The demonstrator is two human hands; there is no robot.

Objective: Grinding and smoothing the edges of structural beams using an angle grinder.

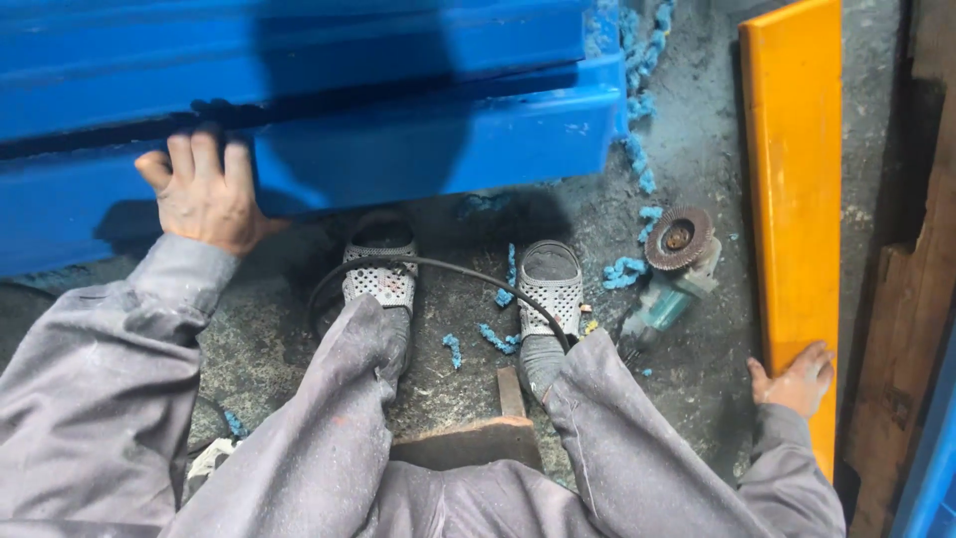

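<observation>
Head view is looking down on a rough concrete floor (697, 149), which is lying grey, dusty and speckled with blue grit. One big blue plastic panel (329, 120) is filling the upper left of the picture; it is showing stepped ridges along its length, a dark gap between two of them, and a rounded corner at its right end, and it is casting a shadow over the feet. One long orange board (797, 199) is lying on the floor at the right, running from the top edge down toward the person, with brown wooden planks (911, 329) leaning just beside it. Two legs in grey work trousers are stretching forward, ending in two grey perforated clogs (550, 284).

The left hand (204, 194) is gripping the lower edge of the blue panel, fingers curling over the ridge and thumb spread to the side. The right hand (797, 379) is resting on the near end of the orange board, fingers lying flat and loosely spread, holding nothing.

One angle grinder (677, 274) with a teal body and a round flap disc is lying on the floor between the right clog and the orange board, touching neither hand. One black cable (428, 264) is arching across both feet. Many curled blue shavings (637, 120) are lying scattered about the floor, too many to count.
</observation>
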